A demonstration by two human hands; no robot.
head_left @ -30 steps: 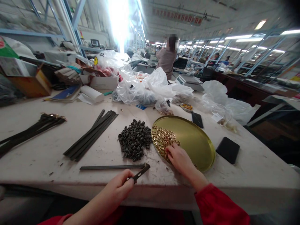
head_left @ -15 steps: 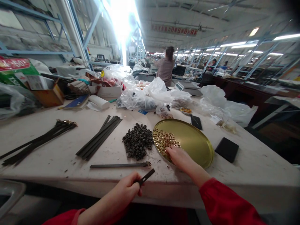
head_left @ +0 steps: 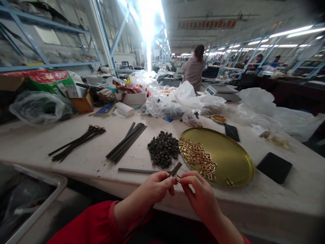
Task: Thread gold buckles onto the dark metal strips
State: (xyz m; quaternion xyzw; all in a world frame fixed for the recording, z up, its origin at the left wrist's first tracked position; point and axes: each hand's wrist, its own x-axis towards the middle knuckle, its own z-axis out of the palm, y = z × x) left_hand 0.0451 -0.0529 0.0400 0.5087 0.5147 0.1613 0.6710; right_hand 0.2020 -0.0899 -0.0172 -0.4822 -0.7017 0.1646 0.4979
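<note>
My left hand point(head_left: 157, 187) pinches a dark belt strap point(head_left: 177, 166) near its end, and the strap's tail hangs below the wrist. In my right hand point(head_left: 199, 191), thumb and fingertips hold a small gold buckle point(head_left: 178, 178) against the strap; whether the strap passes through it I cannot tell. Behind the hands lies another dark strap point(head_left: 135, 170), its right end covered by my left hand. Several gold buckles point(head_left: 198, 156) lie in a round gold tray point(head_left: 235, 154) to the right. Beside it is a heap of small dark loops point(head_left: 163, 149).
Several bare straps point(head_left: 127, 142) and a bundle of straps with buckles point(head_left: 77, 144) lie to the left. Black pads point(head_left: 274, 167) rest right of the tray. Plastic bags point(head_left: 182, 98) line the table's back. A bin point(head_left: 59, 184) stands below left. A person point(head_left: 194, 73) stands beyond.
My right hand has left the tray with a gold buckle and come to the strap end in my left hand. The view has turned a little to the left.
</note>
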